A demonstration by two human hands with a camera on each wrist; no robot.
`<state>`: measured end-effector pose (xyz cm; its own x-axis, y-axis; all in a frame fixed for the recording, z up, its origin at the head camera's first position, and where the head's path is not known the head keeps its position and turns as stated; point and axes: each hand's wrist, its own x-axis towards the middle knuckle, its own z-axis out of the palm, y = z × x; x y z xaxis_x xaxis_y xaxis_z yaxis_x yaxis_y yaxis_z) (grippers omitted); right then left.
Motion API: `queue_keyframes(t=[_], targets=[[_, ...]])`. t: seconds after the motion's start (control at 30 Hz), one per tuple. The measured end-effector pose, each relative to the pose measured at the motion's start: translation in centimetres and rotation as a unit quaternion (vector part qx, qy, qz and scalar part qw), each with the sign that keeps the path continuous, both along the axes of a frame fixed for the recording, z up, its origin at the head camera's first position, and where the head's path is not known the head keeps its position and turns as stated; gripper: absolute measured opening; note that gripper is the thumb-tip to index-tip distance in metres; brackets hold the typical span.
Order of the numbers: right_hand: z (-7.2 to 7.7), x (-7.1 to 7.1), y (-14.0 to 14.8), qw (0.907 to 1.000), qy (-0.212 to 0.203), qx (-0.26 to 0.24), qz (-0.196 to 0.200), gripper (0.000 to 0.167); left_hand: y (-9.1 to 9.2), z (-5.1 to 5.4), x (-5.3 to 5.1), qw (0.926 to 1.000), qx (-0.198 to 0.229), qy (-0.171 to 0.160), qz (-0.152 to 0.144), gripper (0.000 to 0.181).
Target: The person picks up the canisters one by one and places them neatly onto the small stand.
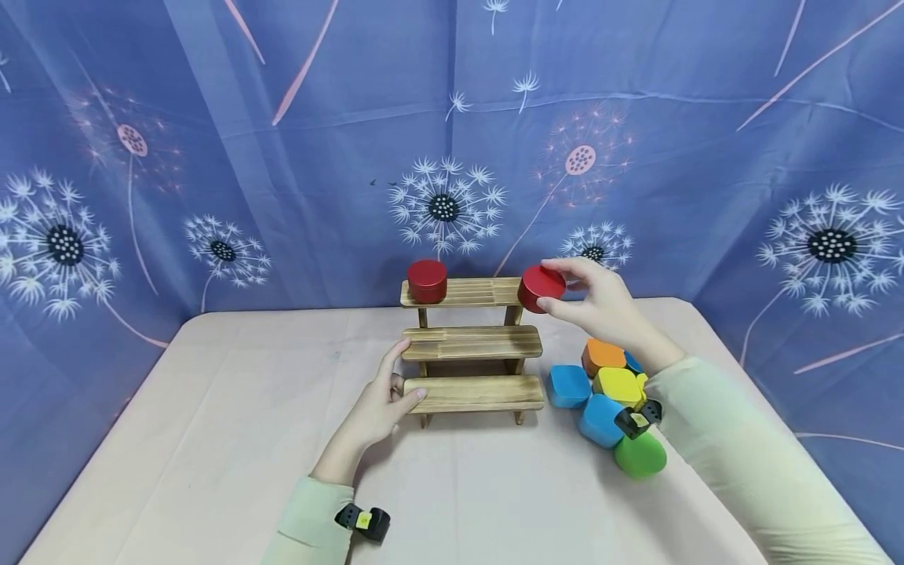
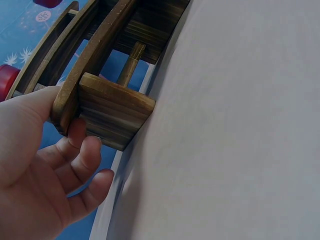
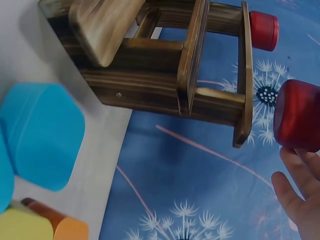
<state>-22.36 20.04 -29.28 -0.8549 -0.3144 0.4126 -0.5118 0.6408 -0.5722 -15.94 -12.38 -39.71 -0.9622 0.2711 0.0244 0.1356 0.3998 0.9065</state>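
Observation:
A three-tier wooden stand (image 1: pixel 473 343) stands on the table. Its left end is gripped by my left hand (image 1: pixel 377 399); in the left wrist view the thumb and fingers (image 2: pixel 79 132) close around a board's end. Between thumb and fingers my right hand (image 1: pixel 600 302) pinches a red cylinder (image 1: pixel 540 289) at the right end of the top tier. The right wrist view shows this held cylinder (image 3: pixel 300 115) apart from the board's end. Another red cylinder (image 1: pixel 427 281) sits on the left end of the top tier.
Right of the stand, under my right forearm, lie several coloured blocks: blue (image 1: pixel 568 386), orange (image 1: pixel 603 357), yellow (image 1: pixel 617 384) and green (image 1: pixel 640 457). A blue dandelion-patterned curtain (image 1: pixel 325 196) hangs behind the pale table (image 1: pixel 233 439).

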Motion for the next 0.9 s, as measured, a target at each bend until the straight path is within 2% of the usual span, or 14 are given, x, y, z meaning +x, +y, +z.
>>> queue_keyframes(t=[0.23,0.37,0.4,0.63,0.9], targets=[[-0.2,-0.7,-1.3,0.9999,-0.008,-0.004,0.010,0.053,-0.1,-0.1,-0.1,1.0000,-0.007,0.005,-0.001,0.078],[-0.2,-0.9,-1.9,0.9997,-0.019,-0.008,0.011,0.053,-0.1,-0.5,-0.4,1.0000,-0.005,0.005,-0.003,0.079],[-0.2,-1.0,-2.1,0.9996,-0.023,-0.009,0.011,0.054,-0.2,-0.7,-0.5,1.0000,-0.004,0.008,-0.003,0.079],[-0.4,-1.4,-3.1,0.9988,-0.036,-0.027,0.019,0.053,-0.5,-3.7,-1.9,0.9998,-0.002,0.019,0.009,0.080],[-0.6,-1.9,-4.3,0.9978,-0.050,-0.035,0.023,0.054,-0.7,-3.9,-1.9,0.9993,-0.002,0.036,0.006,0.079]])
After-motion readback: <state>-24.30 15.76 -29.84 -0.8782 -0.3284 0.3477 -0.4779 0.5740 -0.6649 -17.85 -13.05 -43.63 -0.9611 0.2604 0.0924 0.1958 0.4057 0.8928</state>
